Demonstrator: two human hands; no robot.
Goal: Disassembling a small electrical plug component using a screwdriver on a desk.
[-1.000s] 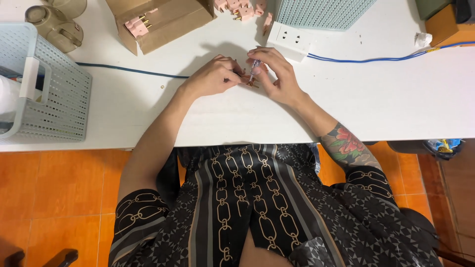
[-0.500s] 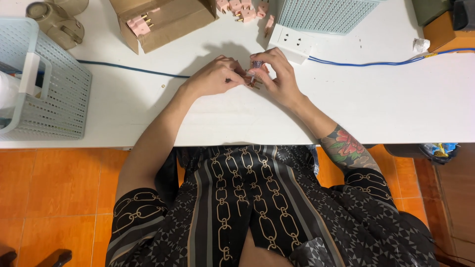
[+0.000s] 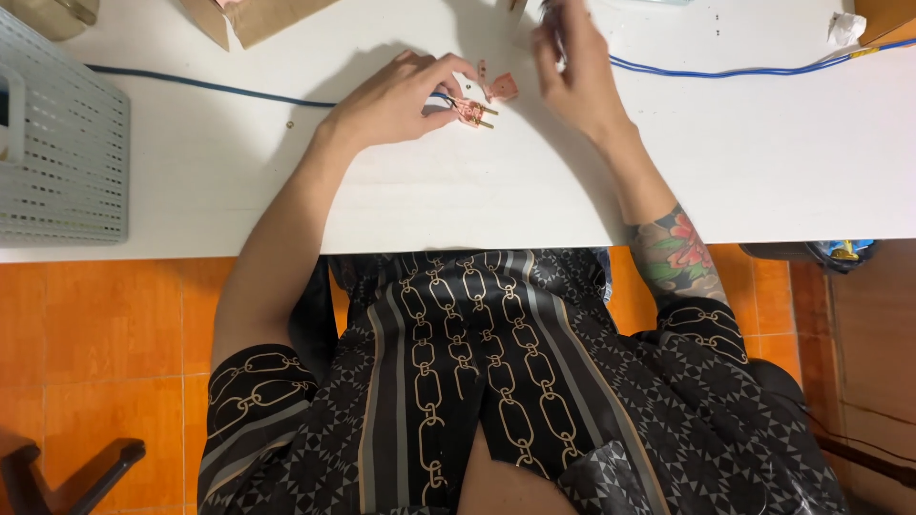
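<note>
My left hand (image 3: 396,95) rests on the white table (image 3: 477,191) and pinches a small pink plug body (image 3: 469,112) with two brass pins pointing right. A dark blue cable (image 3: 210,86) runs from the left into this plug. A loose pink cover piece (image 3: 503,88) lies just above the plug. My right hand (image 3: 575,72) is lifted off to the right of the plug and is blurred, with its fingers reaching toward the table's far edge. Whether it holds anything is not clear.
A grey perforated plastic basket (image 3: 67,143) stands at the left edge. A cardboard box (image 3: 262,17) sits at the top. A thin blue wire (image 3: 744,70) crosses the right side toward a crumpled white scrap (image 3: 844,27). A tiny screw (image 3: 290,123) lies near the cable.
The hands, close together on the plug before, have parted. My right hand has pulled up and to the right. The pink cover now lies loose on the table.
</note>
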